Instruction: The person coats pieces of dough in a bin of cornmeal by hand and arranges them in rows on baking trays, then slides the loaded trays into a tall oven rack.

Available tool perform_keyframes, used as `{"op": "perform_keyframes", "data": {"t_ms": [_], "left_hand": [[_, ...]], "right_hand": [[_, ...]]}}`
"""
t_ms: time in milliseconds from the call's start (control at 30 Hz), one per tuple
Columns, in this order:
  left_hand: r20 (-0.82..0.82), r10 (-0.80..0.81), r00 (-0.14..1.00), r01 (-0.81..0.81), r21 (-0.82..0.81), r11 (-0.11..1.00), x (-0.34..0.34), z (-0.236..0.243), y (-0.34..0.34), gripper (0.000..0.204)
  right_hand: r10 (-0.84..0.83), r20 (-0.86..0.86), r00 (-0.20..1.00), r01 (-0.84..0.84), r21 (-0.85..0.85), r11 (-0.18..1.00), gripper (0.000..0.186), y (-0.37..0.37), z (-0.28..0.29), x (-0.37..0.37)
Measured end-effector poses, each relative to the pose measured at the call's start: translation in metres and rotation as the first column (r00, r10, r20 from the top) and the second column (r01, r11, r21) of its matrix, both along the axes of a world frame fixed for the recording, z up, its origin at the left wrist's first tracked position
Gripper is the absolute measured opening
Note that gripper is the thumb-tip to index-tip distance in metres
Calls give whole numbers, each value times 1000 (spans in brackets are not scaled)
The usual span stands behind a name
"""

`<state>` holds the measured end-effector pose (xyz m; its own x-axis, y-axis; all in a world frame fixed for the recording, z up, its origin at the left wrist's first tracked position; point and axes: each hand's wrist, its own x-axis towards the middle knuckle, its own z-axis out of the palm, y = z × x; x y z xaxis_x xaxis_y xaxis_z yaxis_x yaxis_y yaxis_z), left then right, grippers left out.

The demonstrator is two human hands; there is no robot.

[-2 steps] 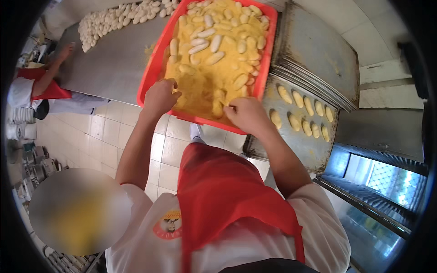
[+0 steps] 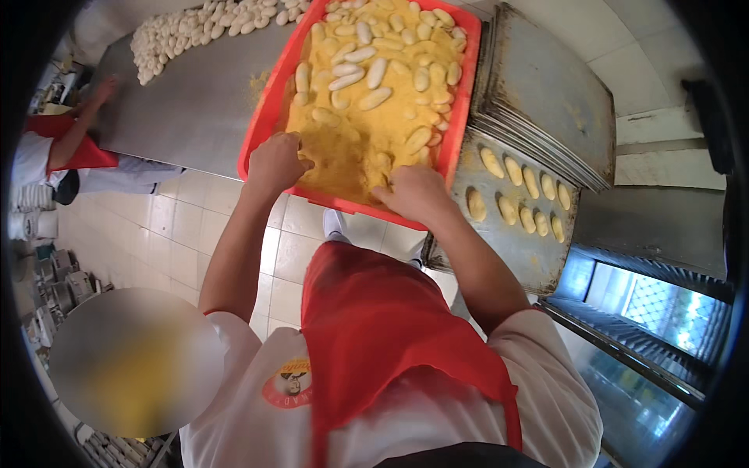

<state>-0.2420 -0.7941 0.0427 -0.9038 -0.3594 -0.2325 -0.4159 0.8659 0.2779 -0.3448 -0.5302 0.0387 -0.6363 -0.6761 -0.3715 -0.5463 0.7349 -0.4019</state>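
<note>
A red plastic tub (image 2: 250,132) holds yellow crumbs (image 2: 328,152) with many oval dough pieces in them, some pale, others coated yellow. At the tub's near left side is my left hand (image 2: 275,164), thumb apart from the bent fingers, with nothing visible between them. My right hand (image 2: 417,191) is over the near right corner, thumb stretched out at the crumbs beside a coated dough piece (image 2: 380,165). The undersides of its fingers are hidden. A hollow in the crumbs lies between both hands.
To the right, a baking tray (image 2: 519,257) carries two rows of coated dough pieces (image 2: 507,209), beside a stack of metal trays (image 2: 546,93). Pale dough pieces (image 2: 187,43) are heaped on the steel table (image 2: 179,109) at left. Another person (image 2: 58,148) in a red apron stands there.
My right hand has shifted slightly left and down, and its thumb now reaches out farther toward the crumbs. My left hand has barely moved.
</note>
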Motion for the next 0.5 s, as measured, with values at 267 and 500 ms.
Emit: {"op": "perform_keyframes", "data": {"t_ms": [267, 500], "left_hand": [[-21, -46, 999, 50, 509, 859, 5, -33, -81, 38], [-71, -219, 973, 230, 277, 933, 10, -69, -85, 41]], "right_hand": [[-393, 89, 915, 402, -194, 895, 31, -14, -34, 3], [-274, 80, 958, 278, -38, 960, 35, -66, -33, -7]]}}
